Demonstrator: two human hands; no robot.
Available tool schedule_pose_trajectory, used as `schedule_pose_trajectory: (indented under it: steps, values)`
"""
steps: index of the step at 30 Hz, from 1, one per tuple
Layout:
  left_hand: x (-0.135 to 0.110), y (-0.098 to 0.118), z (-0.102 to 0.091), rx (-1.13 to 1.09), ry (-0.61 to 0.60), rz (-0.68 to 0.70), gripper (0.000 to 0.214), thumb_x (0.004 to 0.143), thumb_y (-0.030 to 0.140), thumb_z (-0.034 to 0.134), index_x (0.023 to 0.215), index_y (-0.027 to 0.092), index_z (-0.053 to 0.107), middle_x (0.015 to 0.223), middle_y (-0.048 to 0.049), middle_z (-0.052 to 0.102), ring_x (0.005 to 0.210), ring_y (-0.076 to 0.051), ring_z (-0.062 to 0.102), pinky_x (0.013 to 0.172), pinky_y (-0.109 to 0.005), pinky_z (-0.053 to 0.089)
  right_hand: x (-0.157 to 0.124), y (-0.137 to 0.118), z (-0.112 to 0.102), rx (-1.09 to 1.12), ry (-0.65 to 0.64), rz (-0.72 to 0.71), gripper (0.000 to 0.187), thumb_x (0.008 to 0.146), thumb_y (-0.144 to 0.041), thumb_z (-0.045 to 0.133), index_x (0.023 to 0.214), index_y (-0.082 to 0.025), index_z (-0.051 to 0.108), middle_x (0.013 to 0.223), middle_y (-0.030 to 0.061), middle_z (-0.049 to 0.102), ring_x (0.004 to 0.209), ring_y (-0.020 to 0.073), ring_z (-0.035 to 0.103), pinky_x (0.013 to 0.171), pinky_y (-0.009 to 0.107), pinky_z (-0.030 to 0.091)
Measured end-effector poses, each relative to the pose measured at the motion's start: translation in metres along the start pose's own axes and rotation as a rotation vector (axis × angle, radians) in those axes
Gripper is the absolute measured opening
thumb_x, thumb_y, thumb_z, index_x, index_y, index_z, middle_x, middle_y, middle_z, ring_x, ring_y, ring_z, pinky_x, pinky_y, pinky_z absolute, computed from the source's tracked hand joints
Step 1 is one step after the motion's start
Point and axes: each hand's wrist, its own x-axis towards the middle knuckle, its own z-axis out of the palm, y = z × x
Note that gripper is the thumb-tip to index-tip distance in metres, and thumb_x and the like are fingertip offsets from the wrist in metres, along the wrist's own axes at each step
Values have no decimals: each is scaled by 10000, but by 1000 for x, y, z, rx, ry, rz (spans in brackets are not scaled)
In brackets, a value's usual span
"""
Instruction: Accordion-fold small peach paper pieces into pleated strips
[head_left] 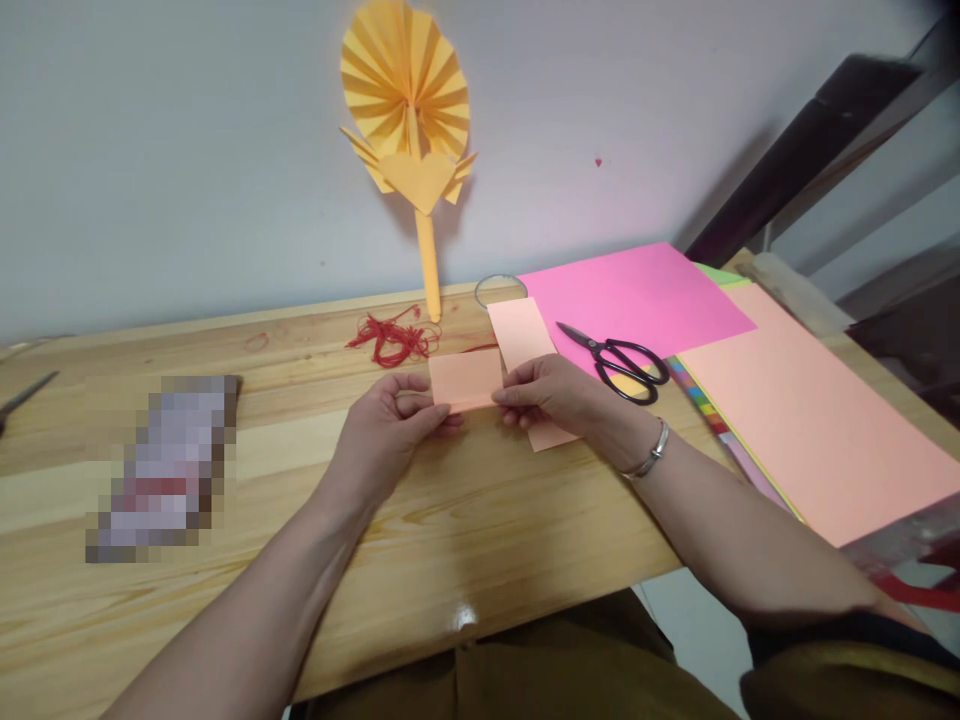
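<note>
Between both hands is a small peach paper piece (465, 380), its lower edge pinched at the two corners. My left hand (397, 420) grips the left corner between thumb and fingers. At the right corner, my right hand (544, 393) pinches the same paper; a metal bangle circles that wrist. Partly behind the right hand lies a peach paper strip (521, 328) on the table. Black-handled scissors (619, 358) rest to the right, over pink paper. A tangle of red string (391, 340) sits just beyond the left hand.
A yellow folded-paper fan flower (424, 180) leans on the wall. Pink paper (637, 295) and a stack of peach sheets (817, 410) cover the table's right side. A blurred-out flat object (169, 465) lies left, near a dark blade (30, 393). The wooden table's (420, 600) front edge is close.
</note>
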Motion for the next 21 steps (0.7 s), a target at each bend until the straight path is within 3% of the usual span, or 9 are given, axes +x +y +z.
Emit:
schedule_pose_trajectory:
  steps: [10, 15, 21]
  values:
    - [1, -1, 1, -89, -23, -25, 303, 613, 166, 749, 868, 141, 588, 767, -47, 705, 608, -142, 655, 627, -268, 553, 0, 0, 1, 20, 3, -11, 134, 719, -111, 669, 600, -108, 607, 519, 28, 625, 443, 67, 558, 414, 133, 482]
    - [4, -1, -1, -139, -48, -102, 323, 613, 145, 741, 911, 95, 629, 817, -76, 709, 608, -131, 651, 606, -242, 556, 0, 0, 1, 24, 8, -20, 132, 727, -98, 651, 603, -104, 606, 516, 27, 626, 434, 66, 560, 420, 133, 485]
    - [2, 2, -2, -164, -95, -200, 208, 649, 109, 694, 852, 67, 679, 708, -95, 704, 597, -150, 661, 562, -226, 563, 0, 2, 1, 18, -8, -30, 140, 722, -96, 662, 600, -105, 593, 509, 22, 623, 432, 70, 564, 414, 138, 478]
